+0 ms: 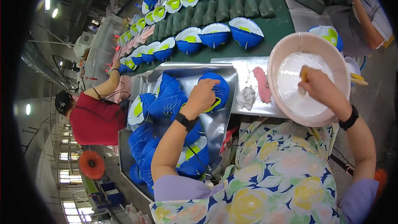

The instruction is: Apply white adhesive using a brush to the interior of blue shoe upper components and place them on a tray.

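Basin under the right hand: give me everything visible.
The basin is round, wide, pale pink, plastic-looking and open-topped. White liquid lies inside, its edge uneven along the wall. The near-left side overlaps a silvery metal sheet. The right hand reaches in, gripping a yellow handle; hand-to-basin contact isn't clear.

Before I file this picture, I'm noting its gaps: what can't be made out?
All in head view:
Yellow handle: mostly covered by the right hand.
Bottom of the basin: under white liquid.
Part of the blue upper: behind the left hand.
Co-worker, upper right: head cut off by the edge.
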A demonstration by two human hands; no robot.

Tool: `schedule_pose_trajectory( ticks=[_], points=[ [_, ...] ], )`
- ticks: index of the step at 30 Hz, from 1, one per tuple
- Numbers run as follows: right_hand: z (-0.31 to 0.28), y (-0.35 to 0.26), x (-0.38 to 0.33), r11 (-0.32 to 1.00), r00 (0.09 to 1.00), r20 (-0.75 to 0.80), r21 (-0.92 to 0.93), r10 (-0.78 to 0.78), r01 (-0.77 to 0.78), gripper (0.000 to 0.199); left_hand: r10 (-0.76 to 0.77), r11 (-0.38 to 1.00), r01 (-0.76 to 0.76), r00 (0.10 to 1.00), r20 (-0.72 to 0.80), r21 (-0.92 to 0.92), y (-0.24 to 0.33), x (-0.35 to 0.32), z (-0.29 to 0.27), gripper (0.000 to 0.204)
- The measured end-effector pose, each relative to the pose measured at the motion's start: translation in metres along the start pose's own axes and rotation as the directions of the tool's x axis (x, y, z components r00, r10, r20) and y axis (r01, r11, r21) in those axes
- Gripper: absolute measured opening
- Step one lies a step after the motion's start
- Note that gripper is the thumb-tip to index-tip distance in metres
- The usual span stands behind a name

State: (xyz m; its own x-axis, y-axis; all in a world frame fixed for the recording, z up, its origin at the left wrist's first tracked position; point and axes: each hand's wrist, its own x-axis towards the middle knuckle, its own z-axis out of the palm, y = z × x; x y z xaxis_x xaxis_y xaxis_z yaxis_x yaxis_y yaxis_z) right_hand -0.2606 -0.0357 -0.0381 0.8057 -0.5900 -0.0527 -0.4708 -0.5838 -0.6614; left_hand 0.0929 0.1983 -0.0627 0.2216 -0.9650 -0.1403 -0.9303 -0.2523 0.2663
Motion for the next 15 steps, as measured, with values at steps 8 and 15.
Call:
schedule_pose_trajectory(
  ticks=[8, 15],
  points=[
    [0.027, -0.002, 0.010, 0.989, 0.938, 0.318, -0.010, -0.135, 0.145, 0.023, 0.013, 0.996, -0.021, 0.995, -0.097, -0.081, -0.039, -0.024, 0.051, 0.053],
    [-0.062, 0.023, -0.025, 0.990, 0.985, -0.097, -0.043, -0.141, 0.137, 0.020, -0.211, 0.603, -0.126, 0.927, -0.309, -0.788, -0.004, 0.007, -0.033, 0.031]
  ],
)
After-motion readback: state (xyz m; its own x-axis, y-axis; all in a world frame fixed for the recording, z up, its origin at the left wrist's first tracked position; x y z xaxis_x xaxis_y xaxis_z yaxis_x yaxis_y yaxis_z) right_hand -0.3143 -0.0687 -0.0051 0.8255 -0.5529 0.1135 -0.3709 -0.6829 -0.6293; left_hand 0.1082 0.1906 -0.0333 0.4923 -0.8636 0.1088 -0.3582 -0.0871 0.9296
